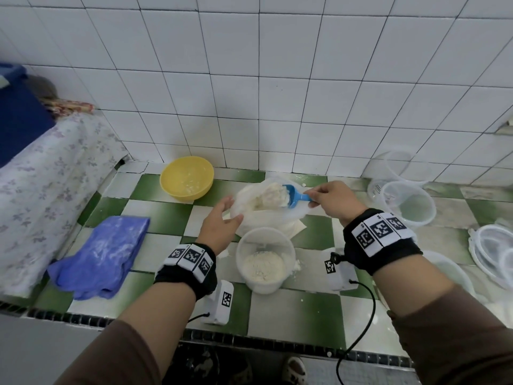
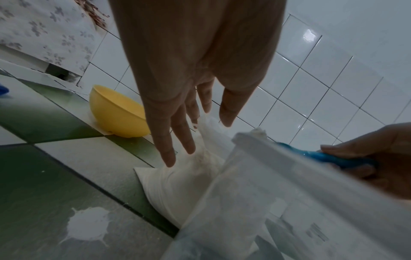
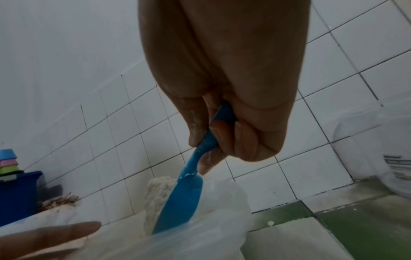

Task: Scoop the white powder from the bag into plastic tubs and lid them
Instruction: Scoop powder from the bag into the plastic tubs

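Note:
A clear plastic bag (image 1: 251, 215) of white powder lies on the green-and-white tiled counter (image 1: 291, 309). My right hand (image 1: 331, 202) grips the handle of a blue scoop (image 1: 294, 194), heaped with powder, over the bag's mouth. The wrist view shows the fingers curled round that scoop (image 3: 182, 197). My left hand (image 1: 220, 220) is open, fingers straight, resting against the bag's left edge (image 2: 177, 183). Just in front of the bag stands an open plastic tub (image 1: 265, 261), partly filled with powder.
A yellow bowl (image 1: 186, 177) sits behind the bag to the left, a blue cloth (image 1: 102, 248) at front left. Empty clear tubs (image 1: 408, 202) and stacked lids (image 1: 492, 252) are on the right. The tiled wall (image 1: 249, 79) rises behind.

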